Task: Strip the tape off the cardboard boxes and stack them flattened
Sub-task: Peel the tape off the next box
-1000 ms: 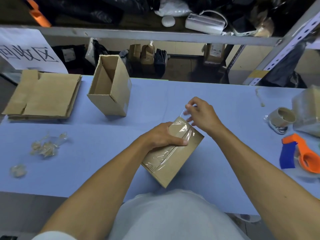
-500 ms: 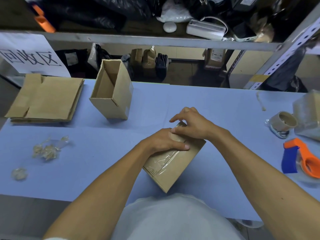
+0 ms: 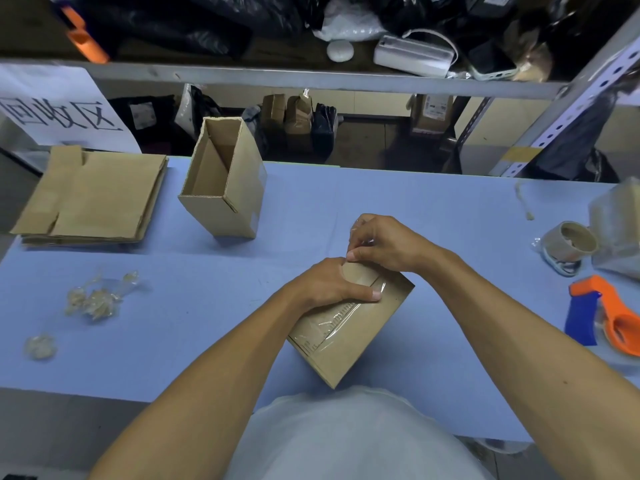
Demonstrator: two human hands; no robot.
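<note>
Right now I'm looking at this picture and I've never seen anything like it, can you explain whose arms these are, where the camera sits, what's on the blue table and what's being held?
No machine here: the arms belong to a person wearing a camera on the head, looking down at their own hands.

The left hand holds a taped cardboard box steady on the blue table. The right hand pinches clear tape at the box's far end.

Also on the table: an open box standing upright, a stack of flattened cardboard far left, crumpled tape scraps near left, and on the right a tape roll and an orange and blue tape dispenser.

Behind stands a cluttered shelf.
</note>
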